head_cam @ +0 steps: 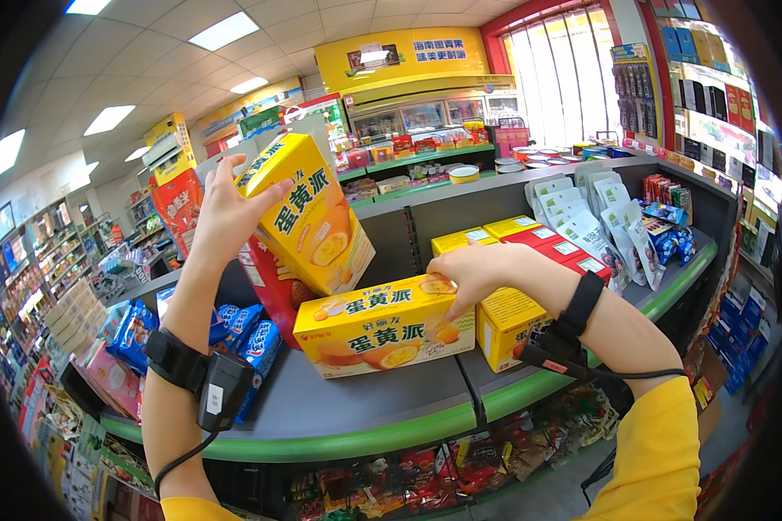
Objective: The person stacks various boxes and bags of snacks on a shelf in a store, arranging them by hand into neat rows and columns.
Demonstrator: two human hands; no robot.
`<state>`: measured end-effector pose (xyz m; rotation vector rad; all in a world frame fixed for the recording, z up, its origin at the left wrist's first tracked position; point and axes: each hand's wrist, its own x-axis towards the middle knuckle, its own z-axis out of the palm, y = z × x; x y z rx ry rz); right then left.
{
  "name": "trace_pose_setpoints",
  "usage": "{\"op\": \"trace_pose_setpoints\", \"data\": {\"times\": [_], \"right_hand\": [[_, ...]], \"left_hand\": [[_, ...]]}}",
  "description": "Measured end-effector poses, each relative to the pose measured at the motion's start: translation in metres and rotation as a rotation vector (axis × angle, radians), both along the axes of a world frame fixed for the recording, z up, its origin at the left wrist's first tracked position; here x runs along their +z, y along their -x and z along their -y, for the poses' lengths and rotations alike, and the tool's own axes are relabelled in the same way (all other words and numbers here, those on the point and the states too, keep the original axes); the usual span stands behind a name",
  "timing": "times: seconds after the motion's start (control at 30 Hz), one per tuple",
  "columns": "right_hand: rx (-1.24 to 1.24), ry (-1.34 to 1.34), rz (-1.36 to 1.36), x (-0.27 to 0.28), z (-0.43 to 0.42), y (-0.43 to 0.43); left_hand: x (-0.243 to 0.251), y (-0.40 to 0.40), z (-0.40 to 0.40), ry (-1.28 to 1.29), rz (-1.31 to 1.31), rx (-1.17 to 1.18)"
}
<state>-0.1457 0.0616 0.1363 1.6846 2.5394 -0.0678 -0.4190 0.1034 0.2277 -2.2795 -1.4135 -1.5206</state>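
My left hand [238, 195] grips the upper end of a yellow carton of pies [322, 221], holding it tilted above the shelf. Its lower corner is close to a second yellow carton [384, 332], which lies on its long side on the grey shelf [365, 404]. My right hand [472, 273] has its thumb and fingers on the right end of that lying carton. A red package [270, 286] stands behind the raised carton, partly hidden. More yellow cartons [511, 319] and red cartons [557, 251] stand to the right, partly behind my right forearm.
Blue snack packs [260, 352] lie at the left of the shelf. White pouches [586, 228] and small blue packs [678, 244] fill its right end. A green edge strip [365, 439] runs along the front, with bagged snacks [423, 475] below. Behind the back panel are round tins [464, 173].
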Motion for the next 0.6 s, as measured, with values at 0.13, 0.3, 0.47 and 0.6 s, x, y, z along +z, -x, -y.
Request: {"op": "trace_pose_setpoints", "data": {"times": [0.13,0.3,0.47,0.6], "right_hand": [[-0.043,0.062,-0.007,0.005,-0.003,0.004],[-0.081,0.074,0.021,0.010,-0.003,0.013],[-0.083,0.018,0.005,0.004,-0.006,0.003],[-0.100,0.054,-0.016,0.004,-0.015,0.002]], "left_hand": [[-0.012,0.010,-0.002,-0.221,-0.012,0.095],[0.004,0.034,0.017,-0.242,0.184,-0.041],[0.016,0.071,0.055,-0.006,0.382,-0.244],[-0.002,0.102,0.070,0.123,0.573,-0.306]]}}
